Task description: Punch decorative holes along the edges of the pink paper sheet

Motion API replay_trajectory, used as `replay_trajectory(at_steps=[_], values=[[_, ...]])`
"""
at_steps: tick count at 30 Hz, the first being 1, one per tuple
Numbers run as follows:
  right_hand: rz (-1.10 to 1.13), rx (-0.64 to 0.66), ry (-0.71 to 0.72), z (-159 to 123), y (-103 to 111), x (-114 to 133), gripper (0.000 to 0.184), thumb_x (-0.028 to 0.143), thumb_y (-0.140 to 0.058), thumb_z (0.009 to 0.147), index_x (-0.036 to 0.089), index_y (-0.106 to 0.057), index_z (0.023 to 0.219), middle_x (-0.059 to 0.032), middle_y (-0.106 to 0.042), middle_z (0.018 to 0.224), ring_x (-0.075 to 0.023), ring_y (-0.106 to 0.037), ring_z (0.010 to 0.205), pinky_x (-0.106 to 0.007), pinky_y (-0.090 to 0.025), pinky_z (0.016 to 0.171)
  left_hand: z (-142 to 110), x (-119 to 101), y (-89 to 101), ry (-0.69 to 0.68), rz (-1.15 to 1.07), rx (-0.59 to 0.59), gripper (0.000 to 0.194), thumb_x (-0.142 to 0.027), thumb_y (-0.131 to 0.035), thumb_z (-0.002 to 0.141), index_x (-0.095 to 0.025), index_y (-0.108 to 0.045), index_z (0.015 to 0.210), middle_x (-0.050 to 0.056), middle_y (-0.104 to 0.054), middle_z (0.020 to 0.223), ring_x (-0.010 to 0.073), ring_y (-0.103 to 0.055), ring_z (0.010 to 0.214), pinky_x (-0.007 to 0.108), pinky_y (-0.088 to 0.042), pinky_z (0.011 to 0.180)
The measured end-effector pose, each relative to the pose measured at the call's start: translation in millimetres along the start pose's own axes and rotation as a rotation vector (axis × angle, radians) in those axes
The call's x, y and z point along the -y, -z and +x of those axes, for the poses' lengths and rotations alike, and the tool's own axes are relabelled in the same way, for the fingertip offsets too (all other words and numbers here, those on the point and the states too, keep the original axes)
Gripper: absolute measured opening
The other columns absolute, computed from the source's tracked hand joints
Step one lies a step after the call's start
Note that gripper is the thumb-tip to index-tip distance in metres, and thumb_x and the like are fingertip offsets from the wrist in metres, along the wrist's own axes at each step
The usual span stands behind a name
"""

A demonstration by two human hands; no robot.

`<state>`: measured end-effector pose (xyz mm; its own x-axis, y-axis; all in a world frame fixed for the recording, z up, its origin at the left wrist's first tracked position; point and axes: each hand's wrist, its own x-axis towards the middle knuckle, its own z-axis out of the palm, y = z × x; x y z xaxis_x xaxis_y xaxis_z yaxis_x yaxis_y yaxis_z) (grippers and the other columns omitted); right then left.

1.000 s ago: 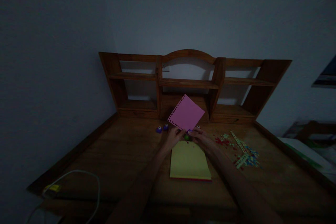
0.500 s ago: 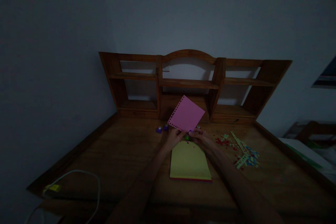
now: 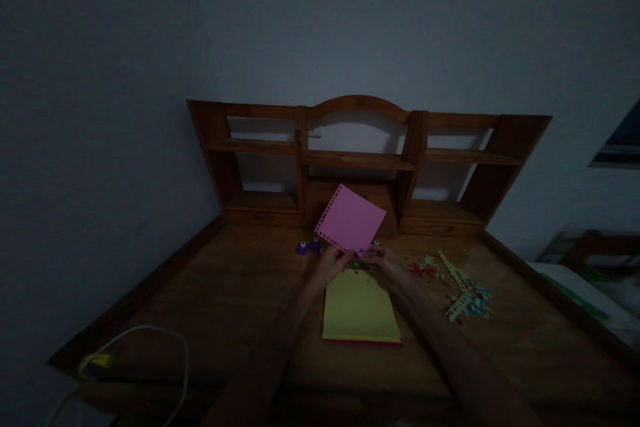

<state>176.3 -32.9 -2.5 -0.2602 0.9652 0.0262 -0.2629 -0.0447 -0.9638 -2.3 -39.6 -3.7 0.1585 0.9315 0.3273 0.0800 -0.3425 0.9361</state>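
Pinched at its lower edge by my left hand (image 3: 327, 265) is a square pink sheet of paper (image 3: 351, 219), tilted upright, with small holes along its left and lower-left edges. My right hand (image 3: 384, 259) is closed round a small purple paper punch (image 3: 363, 253) at the sheet's bottom corner; the fingers hide most of it. Just beneath the hands is a small green object (image 3: 355, 264), partly covered. A pad of yellow paper (image 3: 361, 310) lies in front of them, with a few red bits near its far edge.
Two purple punches (image 3: 301, 248) stand left of the sheet. On the right, red, pale and blue paper bits (image 3: 479, 300) are scattered round punched strips (image 3: 453, 270). A wooden shelf unit (image 3: 357, 160) backs the desk (image 3: 240, 293). A white cable (image 3: 186, 353) loops at the front left.
The pink sheet has shifted slightly left and tipped a little further to the left. Both hands stay at its lower edge.
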Motion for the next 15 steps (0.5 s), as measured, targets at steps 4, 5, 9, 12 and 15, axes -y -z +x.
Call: replay_trajectory(at_steps=[4,5,9,12,15], values=[[0.004,0.082,0.014,-2.9,-6.0,1.2,0.04,0.032,-0.09,0.056,0.017,-0.076,0.09,-0.0089,-0.075,0.097,-0.0231,-0.068,0.083,-0.036,-0.05,0.08,-3.1,-2.5,0.2,-0.002,-0.025,-0.008,0.039,-0.054,-0.061,0.083,-0.016,-0.06,0.087,0.001,-0.058,0.071,0.0123,-0.051,0.057,0.023,-0.039,0.05],[0.003,0.117,0.021,-3.8,-7.6,1.5,0.039,0.033,-0.089,0.057,0.017,-0.076,0.091,-0.0091,-0.075,0.097,-0.023,-0.068,0.083,-0.036,-0.05,0.079,-4.0,-3.8,0.1,-0.002,-0.036,-0.009,0.039,-0.054,-0.06,0.084,-0.016,-0.059,0.089,0.001,-0.059,0.074,0.0127,-0.052,0.059,0.023,-0.04,0.051],[-0.054,0.179,0.033,-7.3,-12.0,4.6,0.036,0.037,-0.086,0.062,0.016,-0.076,0.09,-0.0086,-0.074,0.088,-0.0205,-0.067,0.076,-0.033,-0.049,0.072,-6.5,-9.0,-1.5,0.006,-0.048,-0.003,0.038,-0.055,-0.06,0.084,-0.017,-0.057,0.088,0.002,-0.059,0.076,0.0134,-0.052,0.06,0.024,-0.042,0.052],[-0.089,0.167,0.043,-8.9,-12.5,7.6,0.036,0.039,-0.086,0.062,0.016,-0.076,0.088,-0.0082,-0.074,0.084,-0.0202,-0.067,0.073,-0.032,-0.049,0.07,-6.7,-9.7,-2.3,-0.001,-0.029,0.003,0.037,-0.054,-0.059,0.085,-0.017,-0.056,0.086,0.002,-0.059,0.074,0.0139,-0.052,0.06,0.025,-0.042,0.051],[-0.067,0.144,0.042,-9.6,-11.8,8.9,0.037,0.038,-0.087,0.06,0.017,-0.076,0.087,-0.0088,-0.075,0.09,-0.0221,-0.068,0.078,-0.034,-0.05,0.075,-6.5,-8.7,-1.3,-0.038,0.024,-0.027,0.035,-0.051,-0.058,0.086,-0.018,-0.06,0.094,0.004,-0.063,0.079,0.0168,-0.057,0.067,0.027,-0.046,0.057]])
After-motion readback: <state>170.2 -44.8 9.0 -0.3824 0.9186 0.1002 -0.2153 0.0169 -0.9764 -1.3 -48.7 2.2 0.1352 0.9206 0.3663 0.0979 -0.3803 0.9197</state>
